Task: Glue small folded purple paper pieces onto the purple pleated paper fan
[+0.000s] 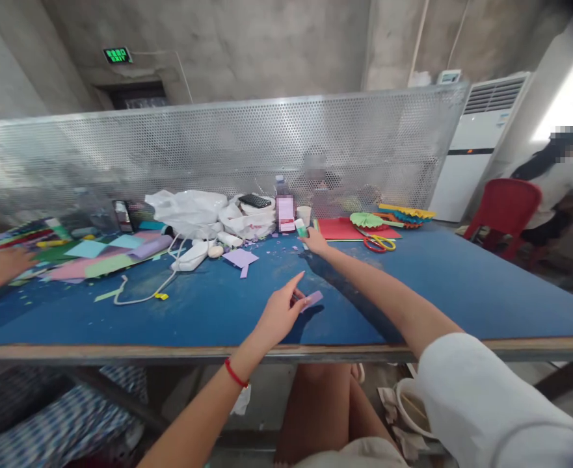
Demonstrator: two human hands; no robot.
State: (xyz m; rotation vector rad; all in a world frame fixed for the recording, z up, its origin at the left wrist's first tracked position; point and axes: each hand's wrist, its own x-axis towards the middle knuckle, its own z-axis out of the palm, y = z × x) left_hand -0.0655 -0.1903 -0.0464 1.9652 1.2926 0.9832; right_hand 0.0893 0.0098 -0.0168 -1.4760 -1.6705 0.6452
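My left hand (282,311), with a red cord at the wrist, is over the blue table (208,318) near its front edge. Its fingers pinch a small purple paper strip (314,299), and the index finger points forward. Farther back, my right hand (316,242) has its fingers closed round a glue stick (300,227) with a white and green body. Just behind that stand a white paper cup (304,214) and a propped phone (285,213). A purple paper square (240,257) lies left of my hands, amid paper scraps.
Red paper sheets (335,229), scissors (382,244) and folded paper fans (367,221) lie at right. White plastic bags (188,211), a white power strip (191,256) and coloured paper (105,260) spread leftward. Another person's hand (3,270) is at far left. A perforated metal screen (218,149) closes the back.
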